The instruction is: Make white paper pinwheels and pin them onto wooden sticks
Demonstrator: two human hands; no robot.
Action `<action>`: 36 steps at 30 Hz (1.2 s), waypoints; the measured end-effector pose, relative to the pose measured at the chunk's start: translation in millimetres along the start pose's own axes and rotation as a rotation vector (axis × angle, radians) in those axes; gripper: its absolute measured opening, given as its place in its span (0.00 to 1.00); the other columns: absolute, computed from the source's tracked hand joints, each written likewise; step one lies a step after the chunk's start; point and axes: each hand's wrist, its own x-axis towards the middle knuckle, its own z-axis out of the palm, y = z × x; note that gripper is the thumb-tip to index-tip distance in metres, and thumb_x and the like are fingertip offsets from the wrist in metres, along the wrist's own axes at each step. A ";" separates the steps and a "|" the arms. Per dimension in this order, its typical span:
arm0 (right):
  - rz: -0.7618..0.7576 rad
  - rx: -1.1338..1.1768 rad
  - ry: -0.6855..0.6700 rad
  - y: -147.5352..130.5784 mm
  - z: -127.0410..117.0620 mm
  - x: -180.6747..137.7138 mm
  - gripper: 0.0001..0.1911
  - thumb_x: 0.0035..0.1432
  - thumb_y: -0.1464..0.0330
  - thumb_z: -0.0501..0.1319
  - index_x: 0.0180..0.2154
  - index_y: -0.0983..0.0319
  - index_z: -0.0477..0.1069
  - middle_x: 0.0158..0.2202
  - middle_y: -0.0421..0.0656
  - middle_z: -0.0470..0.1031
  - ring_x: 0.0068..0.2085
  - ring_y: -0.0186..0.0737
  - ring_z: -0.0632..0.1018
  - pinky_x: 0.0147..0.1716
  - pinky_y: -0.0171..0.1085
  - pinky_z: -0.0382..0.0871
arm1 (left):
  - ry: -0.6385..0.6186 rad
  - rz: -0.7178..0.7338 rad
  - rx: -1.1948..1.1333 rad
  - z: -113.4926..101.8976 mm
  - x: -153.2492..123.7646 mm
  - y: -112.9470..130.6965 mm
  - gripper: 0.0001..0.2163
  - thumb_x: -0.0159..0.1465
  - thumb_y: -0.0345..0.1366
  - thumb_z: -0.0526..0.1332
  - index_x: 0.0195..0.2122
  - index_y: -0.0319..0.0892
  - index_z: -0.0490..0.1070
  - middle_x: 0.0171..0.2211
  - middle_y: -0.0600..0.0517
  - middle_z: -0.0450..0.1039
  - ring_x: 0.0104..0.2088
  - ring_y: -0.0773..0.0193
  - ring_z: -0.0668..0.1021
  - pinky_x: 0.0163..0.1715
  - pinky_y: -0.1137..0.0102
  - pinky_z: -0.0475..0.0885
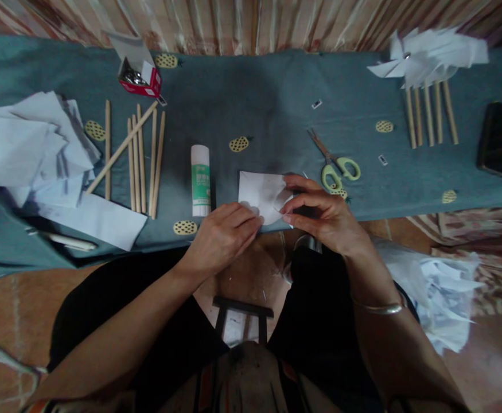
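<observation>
A small white sheet of paper lies at the near edge of the cloth-covered table. My left hand grips its near left edge, fingers closed together. On the right side, my right hand pinches a corner of the same sheet, which looks bent up there. A white and green glue stick stands or lies just left of the paper; its cap end points away from me. Green-handled scissors rest beyond my right hand, their blades slightly apart.
Wooden sticks and a stack of white paper lie left, below a red box of metal pieces. Paper pinwheels on sticks and a black phone are right. A bag of paper scraps sits on the floor.
</observation>
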 end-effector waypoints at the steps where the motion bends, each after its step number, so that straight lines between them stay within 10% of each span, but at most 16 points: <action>1: 0.000 0.000 0.005 0.4 1.1 0.4 0.04 0.52 0.63 0.70 0.31 0.56 0.79 0.57 0.42 0.72 0.59 0.48 0.72 0.61 0.51 0.63 | -0.011 -0.006 0.002 -0.1 -0.3 0.1 0.07 0.68 0.29 0.57 0.42 0.38 0.75 0.35 0.48 0.77 0.36 0.60 0.77 0.37 0.65 0.74; 36: -0.064 -0.414 0.217 1.8 32.7 7.5 0.03 0.51 0.69 0.69 0.30 0.56 0.76 0.56 0.40 0.71 0.55 0.50 0.74 0.57 0.53 0.69 | -0.010 0.013 -0.051 5.2 -4.0 8.0 0.08 0.68 0.28 0.57 0.45 0.35 0.73 0.40 0.46 0.79 0.41 0.60 0.77 0.41 0.64 0.77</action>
